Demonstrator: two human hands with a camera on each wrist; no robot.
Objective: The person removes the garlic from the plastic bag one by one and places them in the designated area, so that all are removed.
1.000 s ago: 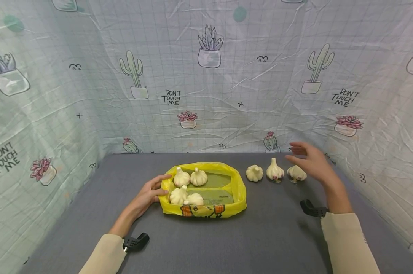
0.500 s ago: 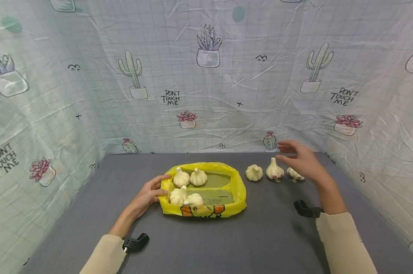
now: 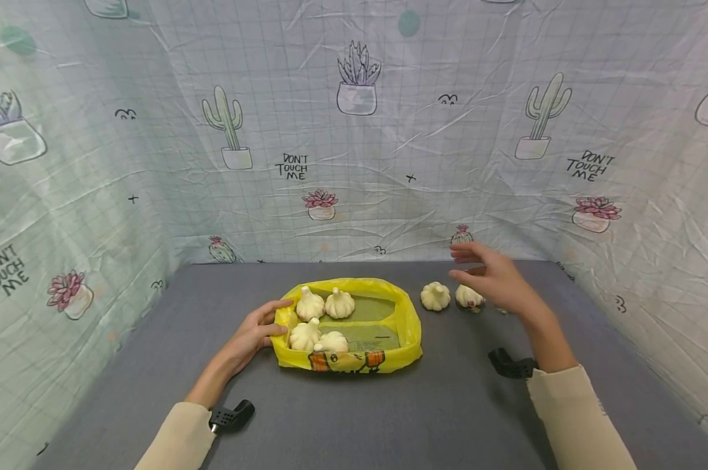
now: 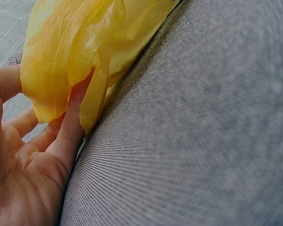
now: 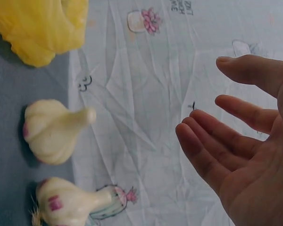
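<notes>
My left hand (image 3: 254,333) holds the left end of a yellow plastic bag (image 3: 411,329), its fingers spread against the crinkled side. The bag is rolled down into an open oval. Several garlic bulbs (image 3: 339,303) lie in its left half. My right hand (image 3: 494,277) hovers with fingers apart over a row of garlic to the right of the bag, holding nothing. One bulb (image 3: 435,296) there shows fully. The middle bulb (image 3: 468,297) has its stem covered by the hand, and a third is almost wholly hidden. In the right wrist view, two bulbs (image 5: 54,132) lie below the hand.
A grey cloth-covered table (image 3: 365,418) carries the bag and garlic. Behind it and along both sides hangs a pale curtain (image 3: 389,143) printed with cacti. A black wrist device (image 3: 231,416) sits on the left wrist, another black device (image 3: 511,364) on the right.
My right hand has moved left, from over the rightmost bulb to over the middle one, its fingers apart throughout. The left hand and bag have stayed in place.
</notes>
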